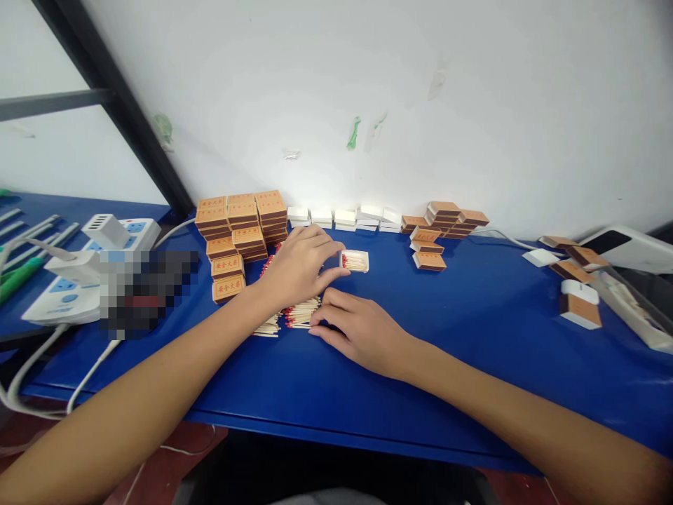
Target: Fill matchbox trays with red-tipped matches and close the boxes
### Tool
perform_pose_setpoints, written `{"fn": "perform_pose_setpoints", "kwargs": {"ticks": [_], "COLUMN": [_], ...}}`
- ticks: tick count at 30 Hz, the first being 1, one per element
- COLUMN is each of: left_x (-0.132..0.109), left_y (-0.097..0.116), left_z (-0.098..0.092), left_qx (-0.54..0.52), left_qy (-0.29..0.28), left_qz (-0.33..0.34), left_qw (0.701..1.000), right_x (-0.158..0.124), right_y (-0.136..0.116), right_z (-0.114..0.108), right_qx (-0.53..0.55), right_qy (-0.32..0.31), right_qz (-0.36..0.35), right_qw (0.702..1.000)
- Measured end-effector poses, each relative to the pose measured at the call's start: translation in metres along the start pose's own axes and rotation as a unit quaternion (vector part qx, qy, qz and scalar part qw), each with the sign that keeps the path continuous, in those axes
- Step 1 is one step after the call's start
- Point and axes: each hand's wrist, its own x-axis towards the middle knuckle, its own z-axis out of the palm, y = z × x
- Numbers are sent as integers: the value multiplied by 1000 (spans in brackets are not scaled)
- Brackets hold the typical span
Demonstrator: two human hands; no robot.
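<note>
My left hand (305, 263) has its thumb and forefinger at the two sides of a small white matchbox tray (366, 261), gripping its left end. Red-tipped matches (355, 262) lie inside that tray. Close by, my right hand (362, 331) has its fingertips pinched on the ends of loose matches (301, 313) lying on the table. More loose matches (269, 327) spread out beneath my left wrist, which partly hides them.
Stacked orange matchboxes (228, 289) stand at the left, others (444, 214) right of centre. White trays (345, 219) line the wall. Open matchboxes (580, 311) lie far right near a white device (631, 247). A power strip (36, 306) and cables occupy the left of the blue table (473, 400).
</note>
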Motion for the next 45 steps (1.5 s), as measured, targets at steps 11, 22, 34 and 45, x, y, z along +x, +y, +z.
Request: {"fn": "perform_pose_setpoints", "kwargs": {"ticks": [11, 22, 34, 45], "left_x": [1, 1, -1, -2], "left_y": [0, -1, -5, -3], "left_z": [1, 3, 2, 3], "left_qx": [1, -1, 10, 15], "left_qy": [-5, -9, 7, -4], "left_qz": [2, 3, 8, 11], "left_qw": [1000, 1000, 1000, 1000], "right_x": [3, 5, -4, -19], "right_y": [-7, -10, 2, 65], "right_z": [0, 0, -18, -56], "right_qx": [38, -27, -43, -175], "right_qy": [-8, -26, -49, 96], "right_qz": [66, 45, 44, 92], "right_qw": [997, 998, 997, 976]}}
